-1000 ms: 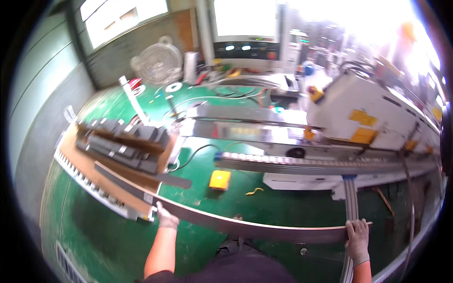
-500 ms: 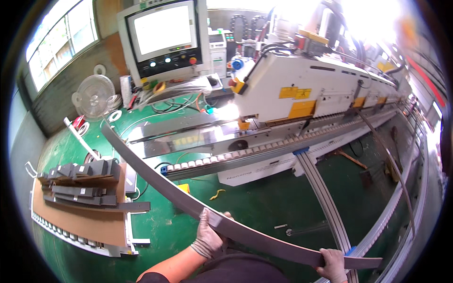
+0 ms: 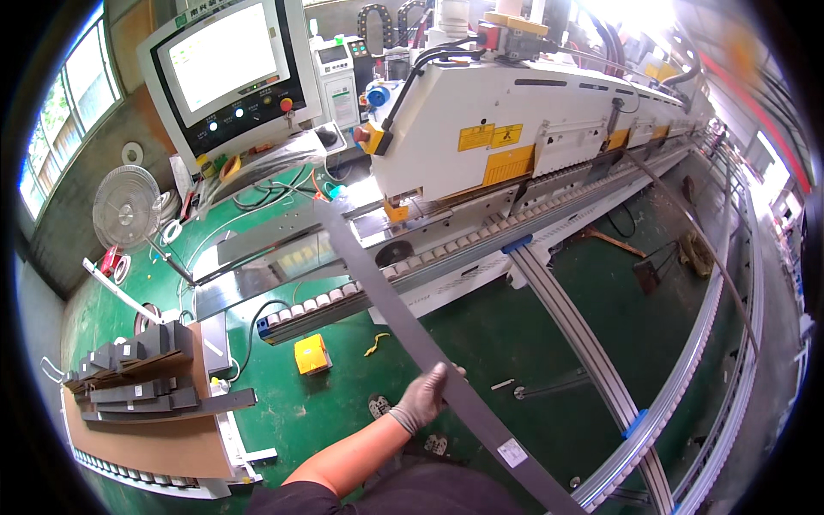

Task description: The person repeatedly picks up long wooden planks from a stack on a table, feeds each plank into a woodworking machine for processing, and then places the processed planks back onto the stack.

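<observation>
A long, narrow dark grey board (image 3: 396, 316) runs slantwise from near the machine's roller rail down past the lower edge. It bears a small white label (image 3: 512, 452) near my end. My left hand (image 3: 423, 397), in a light grey work glove, is wrapped round the board's left edge, thumb on top. The fingers beneath are mostly hidden. My right hand is out of the picture, and so is the board's near end. At the far end, the board overlaps the roller rail (image 3: 326, 300); whether it touches there I cannot tell.
A large white edge-processing machine (image 3: 481, 129) stands ahead, beside a control screen (image 3: 227, 64). On the left, a brown-topped roller cart (image 3: 163, 446) carries several dark boards (image 3: 129, 390). A yellow pedal-like box (image 3: 312, 354) sits on the green floor. Metal support rails (image 3: 566, 318) lie right.
The board has swung so that its far end moved right, toward the machine, and now slants more steeply. My right hand has left the picture. The view has shifted right.
</observation>
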The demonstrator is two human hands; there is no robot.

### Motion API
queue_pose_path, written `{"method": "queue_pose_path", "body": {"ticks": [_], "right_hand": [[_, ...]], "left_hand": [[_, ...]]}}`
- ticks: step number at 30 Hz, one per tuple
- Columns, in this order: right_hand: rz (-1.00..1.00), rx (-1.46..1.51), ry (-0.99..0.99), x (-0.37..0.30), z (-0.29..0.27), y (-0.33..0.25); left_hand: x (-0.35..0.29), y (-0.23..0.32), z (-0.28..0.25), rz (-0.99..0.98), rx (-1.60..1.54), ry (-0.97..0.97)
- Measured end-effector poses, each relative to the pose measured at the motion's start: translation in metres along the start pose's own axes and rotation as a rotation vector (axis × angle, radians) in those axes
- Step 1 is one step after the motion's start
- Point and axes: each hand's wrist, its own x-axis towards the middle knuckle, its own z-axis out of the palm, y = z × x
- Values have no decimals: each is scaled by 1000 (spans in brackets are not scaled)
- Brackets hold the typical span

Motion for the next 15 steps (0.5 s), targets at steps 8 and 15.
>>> {"method": "queue_pose_path", "body": {"ticks": [8, 15], "right_hand": [[-4, 42, -310, -7, -10, -56], [-392, 224, 272, 144, -88, -202]], "left_hand": [[16, 8, -15, -82, 289, 121], [46, 44, -38, 248, 572, 374]]}}
